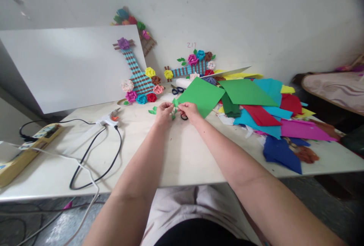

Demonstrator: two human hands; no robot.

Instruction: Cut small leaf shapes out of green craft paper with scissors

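Note:
Both hands meet over the middle of the white table (182,151). My left hand (163,113) pinches a small green paper leaf (175,103), and my right hand (190,110) has its fingertips closed on the same small green piece. Just under the right hand shows a black scissor handle (184,117); whether that hand touches it I cannot tell. A few cut green leaves (152,111) lie beside the left hand. Large green sheets (199,94) rest right behind the right hand.
A glue gun (109,119) with a black cord and a power strip (31,147) lie at left. Paper-flower guitars (138,75) lean against a white board (68,67) and wall. Behind the hands are dark-handled scissors (178,90). Coloured paper (261,120) heaps at right.

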